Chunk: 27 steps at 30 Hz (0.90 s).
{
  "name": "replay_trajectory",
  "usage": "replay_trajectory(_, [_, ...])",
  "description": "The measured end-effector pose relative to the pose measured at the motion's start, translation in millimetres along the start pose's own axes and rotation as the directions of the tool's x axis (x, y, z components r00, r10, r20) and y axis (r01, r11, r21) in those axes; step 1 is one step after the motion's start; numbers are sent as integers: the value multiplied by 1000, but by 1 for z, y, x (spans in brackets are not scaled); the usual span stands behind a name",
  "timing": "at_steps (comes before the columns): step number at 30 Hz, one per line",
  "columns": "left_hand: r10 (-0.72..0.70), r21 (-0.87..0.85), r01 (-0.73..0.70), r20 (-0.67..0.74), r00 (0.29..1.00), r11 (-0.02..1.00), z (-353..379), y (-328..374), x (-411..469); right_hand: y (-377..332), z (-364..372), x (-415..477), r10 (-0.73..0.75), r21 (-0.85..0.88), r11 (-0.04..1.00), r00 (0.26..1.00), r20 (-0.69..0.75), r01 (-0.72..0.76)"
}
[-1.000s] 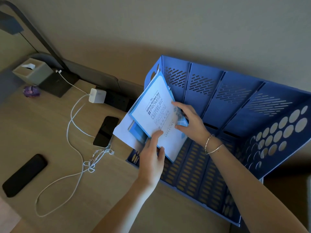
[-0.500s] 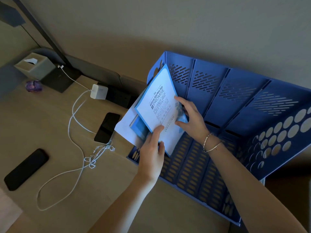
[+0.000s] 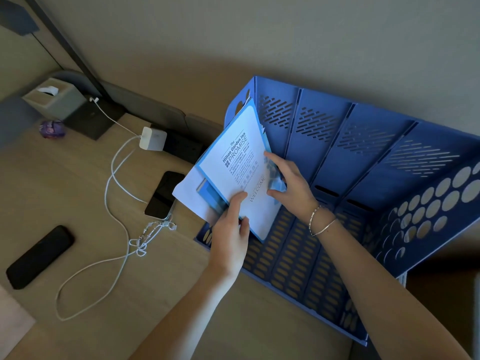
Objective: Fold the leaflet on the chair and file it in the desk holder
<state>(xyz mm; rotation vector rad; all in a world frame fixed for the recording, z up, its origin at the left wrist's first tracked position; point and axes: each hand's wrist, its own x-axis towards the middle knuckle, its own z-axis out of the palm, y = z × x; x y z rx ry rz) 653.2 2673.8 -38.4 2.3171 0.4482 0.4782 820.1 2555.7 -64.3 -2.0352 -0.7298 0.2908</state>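
Both hands' grip closes on the leaflet, left hand at 6 o'clock, right hand at 3, hiding its lower edge; it reads "Hilton Garden Inn PROMISE", "WELCOME".

Single view, head-mounted and wide-angle. It looks forward and steeply down from above and behind the hands, close in: both forearms enter from the lower edge and the hands sit near frame centre. The holder lies just beyond and right of the hands, the tabletop extends left of them, and the wall fills the top. Edges bend visibly. No second view exists to overlap.
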Motion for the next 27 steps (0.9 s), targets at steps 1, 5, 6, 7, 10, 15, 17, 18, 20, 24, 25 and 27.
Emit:
replay_trajectory(1, [-6,-1,6,-1,1000,1000,0,0,0,1,1,0,0,-4,1000,1000,-5,0])
replay_trajectory(5, [31,30,-32,15,999,999,-3,5,0,1,1,-2,6,-22,1000,1000,-23,-7])
replay_trajectory(6, [49,61,-50,28,998,997,-3,6,-1,0,1,-3,13,-21,1000,1000,-26,-13])
replay_trajectory(7, [70,102,-74,42,997,992,-4,6,-2,0,1,-4,19,-21,1000,999,-33,-20])
replay_trajectory(10, [63,155,-75,79,995,985,-7,7,-3,-4,1,-8,43,-28,999,998,-55,-44])
replay_trajectory(15, [82,246,-131,201,976,960,-19,11,-8,-15,-2,-21,76,-43,996,986,-148,-84])
replay_trajectory(17, [148,337,-214,211,966,917,-30,12,-13,-22,-5,-30,83,-39,995,976,-201,-93])
replay_trajectory(18, [176,370,-242,204,963,897,-35,13,-16,-28,-6,-36,83,-42,995,970,-231,-95])
replay_trajectory(20, [230,411,-296,203,952,862,-48,16,-20,-41,-8,-52,85,-43,994,952,-294,-101])
replay_trajectory(24, [375,397,-410,165,912,821,-70,24,-30,-73,-13,-91,106,-20,992,900,-422,-127])
replay_trajectory(25, [424,379,-448,149,893,810,-75,25,-32,-79,-12,-105,87,-33,993,883,-462,-115])
replay_trajectory(27, [469,330,-492,151,870,806,-83,31,-38,-97,-9,-126,85,-57,989,843,-531,-136])
